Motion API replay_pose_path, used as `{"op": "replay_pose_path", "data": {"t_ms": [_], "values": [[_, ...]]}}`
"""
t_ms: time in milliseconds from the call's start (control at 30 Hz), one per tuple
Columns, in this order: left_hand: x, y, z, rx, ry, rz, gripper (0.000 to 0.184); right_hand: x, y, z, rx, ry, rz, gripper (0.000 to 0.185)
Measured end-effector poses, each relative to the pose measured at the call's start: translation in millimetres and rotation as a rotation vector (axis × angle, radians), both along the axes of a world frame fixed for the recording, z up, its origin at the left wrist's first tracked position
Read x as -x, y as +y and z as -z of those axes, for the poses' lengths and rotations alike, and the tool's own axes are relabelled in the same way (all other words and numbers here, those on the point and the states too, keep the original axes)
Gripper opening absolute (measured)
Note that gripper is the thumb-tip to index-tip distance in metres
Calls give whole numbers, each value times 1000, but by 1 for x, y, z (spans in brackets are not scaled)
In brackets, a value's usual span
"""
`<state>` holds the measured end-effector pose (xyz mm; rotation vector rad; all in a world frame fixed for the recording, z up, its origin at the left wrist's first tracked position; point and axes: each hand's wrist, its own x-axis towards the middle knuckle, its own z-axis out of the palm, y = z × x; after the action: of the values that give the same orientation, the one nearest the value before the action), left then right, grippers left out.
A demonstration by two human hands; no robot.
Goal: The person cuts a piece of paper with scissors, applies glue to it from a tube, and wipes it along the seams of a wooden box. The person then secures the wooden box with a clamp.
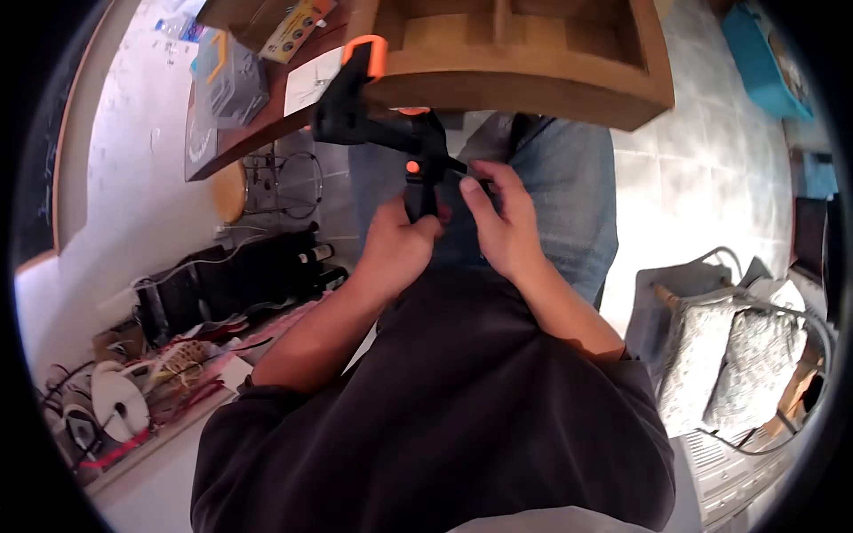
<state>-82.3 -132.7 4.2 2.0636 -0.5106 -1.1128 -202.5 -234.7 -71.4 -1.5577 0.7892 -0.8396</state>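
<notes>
A black bar clamp with orange pads (342, 111) sits at the near left corner of a wooden frame with compartments (524, 93). One orange-padded jaw reaches over the frame's edge, and another bit of orange shows beneath it. My left hand (397, 249) is closed around the clamp's black handle. Thumb and fingers of my right hand (508, 222) pinch the dark end of the clamp just right of the handle. Both hands are in front of my lap, below the frame's near edge. Where exactly the lower jaw touches the wood is hidden.
On the dark red table (231, 147) at left stand a clear plastic box (238, 93), a white paper (311, 82) and a yellow packet (298, 31). A cluttered shelf (178, 391) lies lower left. Silvery covered items (729, 355) are at right, a teal bin (764, 67) upper right.
</notes>
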Motion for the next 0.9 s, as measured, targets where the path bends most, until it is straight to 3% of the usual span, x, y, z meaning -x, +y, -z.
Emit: {"op": "replay_pose_path", "data": {"t_ms": [133,167,233,333,533,600,900], "values": [[3,-5,-1,33,0,-96,18,0,11,4,-448,-11,-175,65],[4,-9,-7,-40,-69,-37,14,-1,13,12,-364,35,-195,72],[5,-12,-9,-124,-149,20,14,-5,22,26,-447,-27,-224,71],[8,-8,2,-4,-171,-35,20,-4,26,26,-587,-112,-305,68],[22,-22,0,107,-36,-123,15,0,14,22,-695,-236,-382,58],[35,-36,-5,171,19,-270,10,0,10,25,-691,-257,-375,57],[32,-40,-1,193,88,-135,20,14,4,-3,-855,-275,-279,58]]}}
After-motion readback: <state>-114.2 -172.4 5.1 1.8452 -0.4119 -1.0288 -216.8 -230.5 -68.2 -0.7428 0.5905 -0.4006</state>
